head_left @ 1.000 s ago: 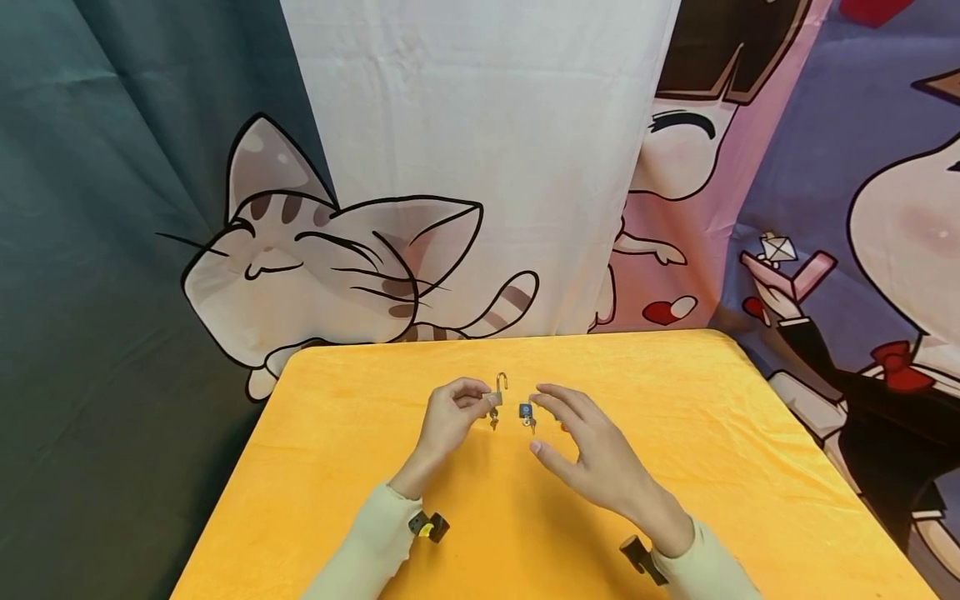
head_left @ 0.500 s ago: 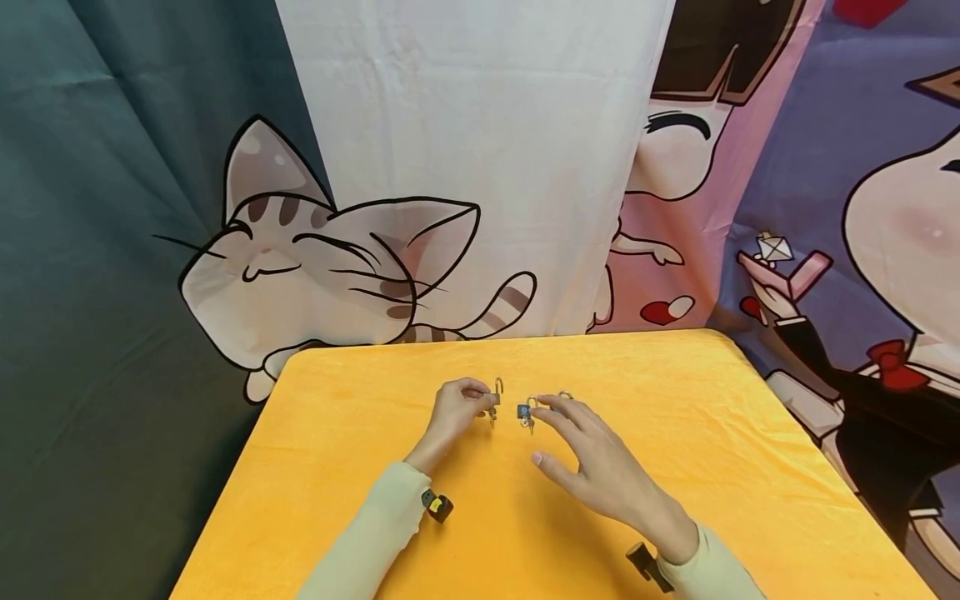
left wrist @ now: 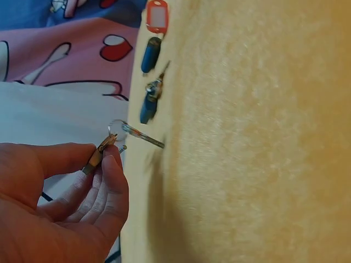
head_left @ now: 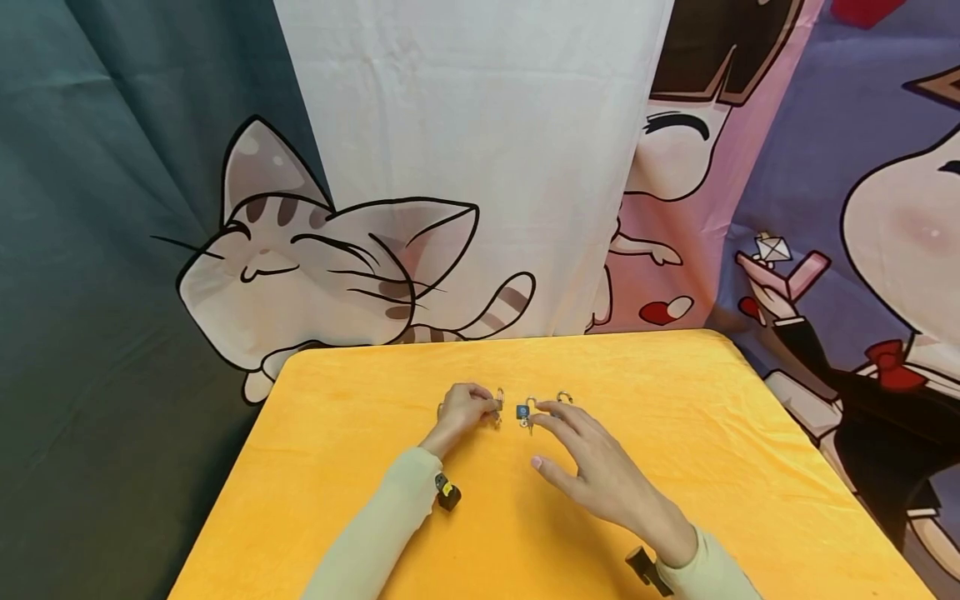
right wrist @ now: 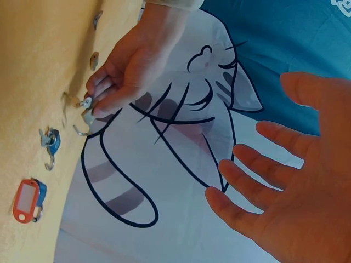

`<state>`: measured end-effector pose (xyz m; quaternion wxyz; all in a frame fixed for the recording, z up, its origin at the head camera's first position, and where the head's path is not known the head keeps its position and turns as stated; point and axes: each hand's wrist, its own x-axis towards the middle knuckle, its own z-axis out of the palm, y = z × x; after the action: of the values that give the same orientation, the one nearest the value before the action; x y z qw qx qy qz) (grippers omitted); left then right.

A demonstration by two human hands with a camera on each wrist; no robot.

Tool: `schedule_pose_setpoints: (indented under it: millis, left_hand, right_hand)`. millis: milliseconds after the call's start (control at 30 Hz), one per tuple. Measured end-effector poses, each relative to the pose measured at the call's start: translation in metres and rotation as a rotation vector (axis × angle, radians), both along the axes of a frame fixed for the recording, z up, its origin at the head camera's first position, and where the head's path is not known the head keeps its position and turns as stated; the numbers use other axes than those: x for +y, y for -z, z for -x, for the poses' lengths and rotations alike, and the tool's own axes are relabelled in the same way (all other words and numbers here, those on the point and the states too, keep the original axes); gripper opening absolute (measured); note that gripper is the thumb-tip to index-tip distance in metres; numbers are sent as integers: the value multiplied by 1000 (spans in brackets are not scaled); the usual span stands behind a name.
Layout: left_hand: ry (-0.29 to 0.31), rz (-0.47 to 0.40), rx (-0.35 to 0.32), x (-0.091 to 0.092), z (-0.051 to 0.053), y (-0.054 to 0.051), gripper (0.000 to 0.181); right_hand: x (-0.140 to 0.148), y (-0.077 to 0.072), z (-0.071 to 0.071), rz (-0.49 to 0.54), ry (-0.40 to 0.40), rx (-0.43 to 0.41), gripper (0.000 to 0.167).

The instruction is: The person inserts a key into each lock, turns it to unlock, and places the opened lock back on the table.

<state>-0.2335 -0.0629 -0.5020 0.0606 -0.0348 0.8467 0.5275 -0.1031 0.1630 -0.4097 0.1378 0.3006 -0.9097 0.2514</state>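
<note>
My left hand pinches a small brass-coloured padlock between thumb and fingers, just above the table. Its shackle is unlocked, and keys hang from it on a ring. To the right of that hand, a blue padlock with its shackle up and keys attached lies on the yellow cloth. My right hand hovers over the table with fingers spread, holding nothing. Beyond its fingers lies another blue padlock with a red key tag, partly hidden in the head view.
A yellow cloth covers the table. Two small objects, a dark one and a brownish one, lie beyond my left hand in the right wrist view. A printed curtain hangs behind the table's far edge.
My left hand has shifted slightly to the right and turned with the padlock, so the lock shows more edge-on. My right hand has barely moved.
</note>
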Motion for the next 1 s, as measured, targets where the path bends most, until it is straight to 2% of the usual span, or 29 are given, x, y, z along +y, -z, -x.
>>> schedule_pose_setpoints:
  millis: [200, 333, 433, 567, 633, 1000]
  left_hand:
    - [-12, 67, 1, -1, 5, 8, 8]
    - [-43, 152, 24, -2, 8, 13, 10]
    - [-45, 240, 68, -2, 9, 15, 12]
    - [-6, 358, 152, -2, 9, 17, 9]
    - [7, 387, 173, -2, 9, 17, 8]
    - [20, 405, 192, -3, 8, 19, 17]
  right_hand:
    - [0, 2, -1, -4, 3, -18, 45]
    - [0, 1, -2, -4, 5, -33, 45]
    - [0, 2, -2, -5, 7, -37, 45]
    - [0, 2, -2, -1, 9, -39, 45]
    - [-1, 2, -2, 2, 5, -33, 45]
    - [0, 3, -3, -6, 10, -26, 43]
